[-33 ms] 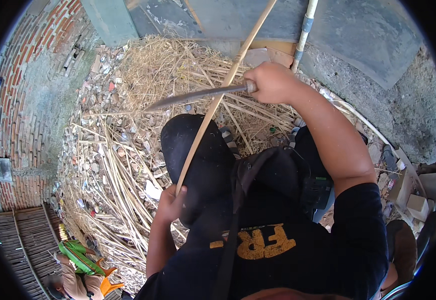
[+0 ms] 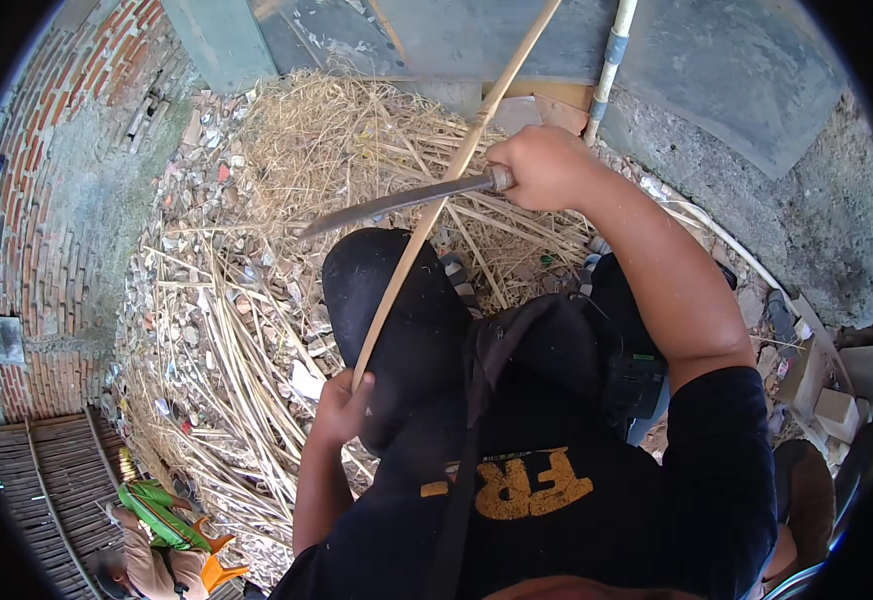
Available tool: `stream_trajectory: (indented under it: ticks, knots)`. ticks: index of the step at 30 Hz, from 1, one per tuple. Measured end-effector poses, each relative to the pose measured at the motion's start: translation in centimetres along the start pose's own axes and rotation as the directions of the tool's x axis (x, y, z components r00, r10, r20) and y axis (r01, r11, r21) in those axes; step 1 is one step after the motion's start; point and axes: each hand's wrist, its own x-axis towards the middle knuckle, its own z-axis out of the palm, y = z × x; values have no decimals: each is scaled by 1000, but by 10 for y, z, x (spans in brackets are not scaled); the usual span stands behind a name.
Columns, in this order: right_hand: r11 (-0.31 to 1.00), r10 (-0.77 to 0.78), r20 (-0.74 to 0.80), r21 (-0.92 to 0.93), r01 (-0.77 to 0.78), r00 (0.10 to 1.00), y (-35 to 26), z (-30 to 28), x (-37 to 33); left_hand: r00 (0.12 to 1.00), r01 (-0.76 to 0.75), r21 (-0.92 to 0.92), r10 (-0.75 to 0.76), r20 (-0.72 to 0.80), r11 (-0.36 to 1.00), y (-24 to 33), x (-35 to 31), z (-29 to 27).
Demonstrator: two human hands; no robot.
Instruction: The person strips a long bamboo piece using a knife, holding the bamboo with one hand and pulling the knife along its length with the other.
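My left hand (image 2: 341,408) is closed on the lower end of a long, pale bamboo strip (image 2: 397,285) beside my left thigh. The strip slants up and away over my black-clad left knee (image 2: 361,268) and leaves the picture at the top. In my right hand (image 2: 544,168) is the handle of a machete (image 2: 386,204), gripped with the fingers wrapped round it. Its long dark blade points left and crosses the strip beyond the knee. Whether the edge bites into the strip, I cannot tell.
Split bamboo strips (image 2: 241,360) lie on rubble at my left, with a heap of curled shavings (image 2: 306,130) ahead. A pipe (image 2: 611,62) stands by grey sheets. A brick wall (image 2: 56,230) rises at left; another person (image 2: 161,570) is near an orange chair (image 2: 221,572).
The machete has tilted slightly, its tip coming a little nearer to me. My right hand has shifted down a touch; the left hand keeps its place.
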Motion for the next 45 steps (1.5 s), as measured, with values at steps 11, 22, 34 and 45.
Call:
stream_trajectory:
  ticks: [11,22,34,45]
  knots:
    - [984,75,-132,173,-52,988,32,10,12,999,33,52,-31,-38,998,8,-2,4]
    - [990,25,-104,138,-10,994,35,15,16,999,-19,42,21,-48,999,8,0,7]
    - [999,-28,31,26,27,999,-7,-5,1,1000,10,5,-10,-29,1000,-2,2,2]
    - [986,-9,34,169,3,999,4,3,7,998,-31,13,31,-54,999,5,2,6]
